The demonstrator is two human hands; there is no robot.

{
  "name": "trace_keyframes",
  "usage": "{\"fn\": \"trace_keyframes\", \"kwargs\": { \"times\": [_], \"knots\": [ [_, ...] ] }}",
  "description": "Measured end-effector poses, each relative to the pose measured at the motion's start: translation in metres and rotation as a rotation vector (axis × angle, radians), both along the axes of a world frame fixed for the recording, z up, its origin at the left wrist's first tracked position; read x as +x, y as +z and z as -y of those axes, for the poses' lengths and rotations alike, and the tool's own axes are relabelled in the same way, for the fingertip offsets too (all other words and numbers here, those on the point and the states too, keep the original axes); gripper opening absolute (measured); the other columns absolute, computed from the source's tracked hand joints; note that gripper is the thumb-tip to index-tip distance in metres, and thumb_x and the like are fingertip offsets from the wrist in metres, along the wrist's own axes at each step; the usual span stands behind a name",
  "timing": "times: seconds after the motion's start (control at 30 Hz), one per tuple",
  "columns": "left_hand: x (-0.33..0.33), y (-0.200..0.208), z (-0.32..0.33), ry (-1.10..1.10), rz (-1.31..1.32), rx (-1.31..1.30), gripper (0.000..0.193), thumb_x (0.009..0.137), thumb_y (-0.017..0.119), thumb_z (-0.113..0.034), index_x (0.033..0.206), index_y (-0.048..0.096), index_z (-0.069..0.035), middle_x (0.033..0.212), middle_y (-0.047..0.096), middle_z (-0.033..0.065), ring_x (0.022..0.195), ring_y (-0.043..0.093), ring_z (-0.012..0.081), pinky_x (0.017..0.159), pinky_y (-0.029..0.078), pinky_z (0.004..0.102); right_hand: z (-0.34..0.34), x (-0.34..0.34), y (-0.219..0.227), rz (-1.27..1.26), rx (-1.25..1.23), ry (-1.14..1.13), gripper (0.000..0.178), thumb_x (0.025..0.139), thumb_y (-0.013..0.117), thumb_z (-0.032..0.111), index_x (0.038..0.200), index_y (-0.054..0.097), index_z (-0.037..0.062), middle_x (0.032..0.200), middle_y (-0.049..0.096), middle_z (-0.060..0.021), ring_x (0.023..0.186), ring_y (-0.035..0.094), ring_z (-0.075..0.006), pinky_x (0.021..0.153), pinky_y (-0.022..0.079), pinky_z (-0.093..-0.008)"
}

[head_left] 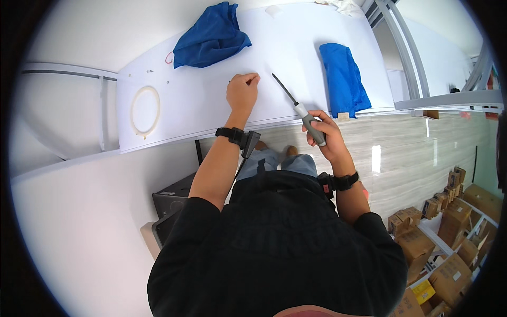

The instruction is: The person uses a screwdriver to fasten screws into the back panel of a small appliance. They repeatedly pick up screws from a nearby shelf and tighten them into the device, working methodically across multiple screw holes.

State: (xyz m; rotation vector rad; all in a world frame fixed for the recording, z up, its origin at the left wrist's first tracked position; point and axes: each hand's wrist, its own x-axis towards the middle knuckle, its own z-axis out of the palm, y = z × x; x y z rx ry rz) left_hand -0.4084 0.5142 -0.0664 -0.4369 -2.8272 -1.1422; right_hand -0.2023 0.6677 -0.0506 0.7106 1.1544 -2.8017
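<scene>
My right hand point(329, 136) is wrapped round the grey and white handle of a screwdriver point(311, 123). Its dark shaft points up and left, over the white table point(200, 100), with the tip free in view. To the left of that tip, my left hand point(243, 94) is closed, thumb and fingertips pinched together; whatever it may hold is too small to make out. A crumpled blue cloth point(211, 39) lies just beyond my left hand. Another blue cloth point(342, 79), folded long, rests right of the screwdriver.
At the table's left end lie a cream ring point(133, 111) and several tiny pieces point(168, 82). Metal frames point(406, 53) stand at the right end. A black case point(174, 196) is below the table's left side; cardboard boxes point(446, 277) are stacked at lower right.
</scene>
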Motion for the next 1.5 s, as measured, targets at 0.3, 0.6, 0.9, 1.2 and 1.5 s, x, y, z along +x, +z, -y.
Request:
{"fn": "trace_keyframes", "kwargs": {
  "times": [0.3, 0.6, 0.9, 1.2, 1.5],
  "knots": [
    [0.003, 0.0, -0.003, 0.029, -0.045, 0.012, 0.013, 0.078, 0.07, -0.021, 0.089, 0.074, -0.014, 0.08, 0.064, 0.0048, 0.072, 0.06, 0.0222, 0.066, 0.048, 0.0325, -0.004, -0.003, 0.004, 0.011, 0.031, 0.013, 0.034, 0.083, 0.055, 0.012, 0.115, 0.05, 0.0005, 0.081, 0.062, -0.0137, 0.051, 0.056, -0.0167, 0.045, 0.042, -0.026],
    [0.039, 0.01, 0.058, 0.06, 0.398, 0.715, 0.023, 0.091, 0.058, -0.02, 0.103, 0.065, -0.001, 0.089, 0.065, 0.0076, 0.071, 0.062, 0.0144, 0.064, 0.051, 0.0272, 0.012, -0.018, 0.014, 0.002, 0.042, 0.265, 0.035, 0.084, 0.055, 0.015, 0.116, 0.048, 0.0009, 0.083, 0.061, -0.0152, 0.052, 0.055, -0.0168, 0.047, 0.042, -0.0266],
    [0.199, 0.042, 0.23, 0.558, 0.478, 1.265, 0.031, 0.1, 0.039, -0.022, 0.118, 0.052, 0.0, 0.102, 0.065, 0.015, 0.079, 0.066, 0.0205, 0.068, 0.055, 0.0291, 0.159, -0.02, 0.011, -0.018, -0.05, 1.035, 0.041, 0.082, 0.055, 0.014, 0.119, 0.046, 0.0, 0.087, 0.06, -0.0146, 0.057, 0.055, -0.0167, 0.052, 0.042, -0.025],
    [0.383, 0.058, 0.379, 0.851, 0.148, 1.404, 0.029, 0.1, 0.039, -0.021, 0.118, 0.05, -0.001, 0.088, 0.066, 0.0123, 0.066, 0.064, 0.0136, 0.059, 0.056, 0.0244, 0.32, 0.082, 0.043, -0.17, -0.047, 1.519, 0.047, 0.087, 0.052, 0.013, 0.129, 0.04, -0.0009, 0.098, 0.063, -0.0147, 0.055, 0.052, -0.0118, 0.05, 0.042, -0.0241],
    [0.509, 0.07, 0.491, 0.762, 0.081, 1.554, 0.033, 0.1, 0.04, -0.024, 0.124, 0.045, -0.002, 0.087, 0.065, 0.0105, 0.068, 0.063, 0.014, 0.058, 0.054, 0.0249, 0.441, 0.215, 0.057, -0.118, -0.039, 1.467, 0.041, 0.09, 0.048, 0.021, 0.124, 0.041, -0.0012, 0.093, 0.063, -0.016, 0.049, 0.049, -0.0115, 0.048, 0.041, -0.0224]
  ]
}}
